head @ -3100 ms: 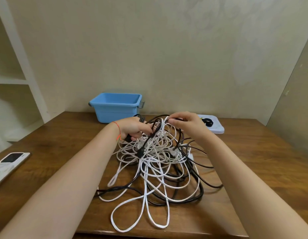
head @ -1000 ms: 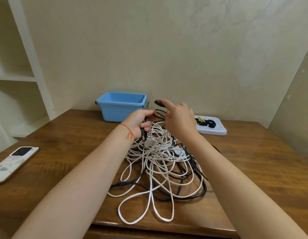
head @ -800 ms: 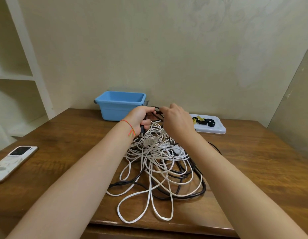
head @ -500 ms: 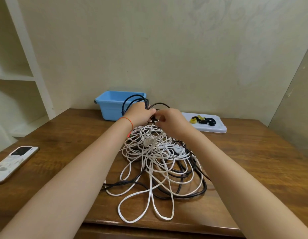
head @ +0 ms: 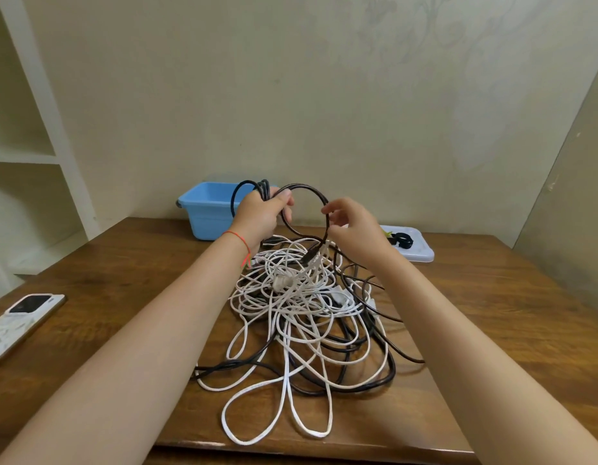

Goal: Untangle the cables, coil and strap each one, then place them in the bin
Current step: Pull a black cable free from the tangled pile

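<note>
1. You are early in the job, by my reading; the blue bin [head: 207, 209] at the back of the table [head: 492, 313] shows no cable inside from this angle, though its floor is partly hidden; no strapped coil lies anywhere in view.

2. Your left hand [head: 260, 219] is curled round a small bundle of black cable [head: 307, 191] loops, thumb pressed on top; your right hand [head: 351, 226] pinches the same cable at the far side of an open loop, the other fingers loosely bent.

3. That loop stands roughly upright between your hands, above the far end of the heap and just in front of the bin; its open face looks toward you; its width runs left to right; from your right hand the cable drops down to a dark plug [head: 309, 256] hanging among the white strands.

4. Left to do, as I judge it: finish winding this black cable and strap it; the straps appear to be the small dark items on the pale tray [head: 421, 253] to your right, though they are too small to be sure.

5. The tangle [head: 304, 323] of white and black cables sprawls on the table from below your hands toward the near edge; several cables are knotted there; all need freeing, coiling, strapping and binning.

6. A phone [head: 22, 317] lies well apart at your left.
</note>
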Demonstrator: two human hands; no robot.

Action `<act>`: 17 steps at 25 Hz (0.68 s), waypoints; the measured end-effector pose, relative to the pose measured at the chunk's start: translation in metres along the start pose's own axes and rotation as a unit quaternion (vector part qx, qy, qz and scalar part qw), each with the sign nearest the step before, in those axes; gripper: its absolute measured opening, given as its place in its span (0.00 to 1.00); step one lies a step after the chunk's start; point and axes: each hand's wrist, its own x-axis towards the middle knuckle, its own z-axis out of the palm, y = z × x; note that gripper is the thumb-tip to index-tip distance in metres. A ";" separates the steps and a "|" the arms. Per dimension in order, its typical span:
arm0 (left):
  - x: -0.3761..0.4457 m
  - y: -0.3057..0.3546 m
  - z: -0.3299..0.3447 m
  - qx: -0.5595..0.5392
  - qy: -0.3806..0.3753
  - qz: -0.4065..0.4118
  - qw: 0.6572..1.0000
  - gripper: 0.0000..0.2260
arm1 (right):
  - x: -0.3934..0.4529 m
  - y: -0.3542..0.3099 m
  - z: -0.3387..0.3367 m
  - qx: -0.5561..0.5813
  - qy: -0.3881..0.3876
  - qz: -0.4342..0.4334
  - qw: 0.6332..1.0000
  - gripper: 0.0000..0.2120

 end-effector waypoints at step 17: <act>-0.008 0.025 -0.003 -0.222 -0.283 -0.205 0.910 0.23 | 0.015 0.012 0.004 -0.012 0.035 -0.019 0.999 0.10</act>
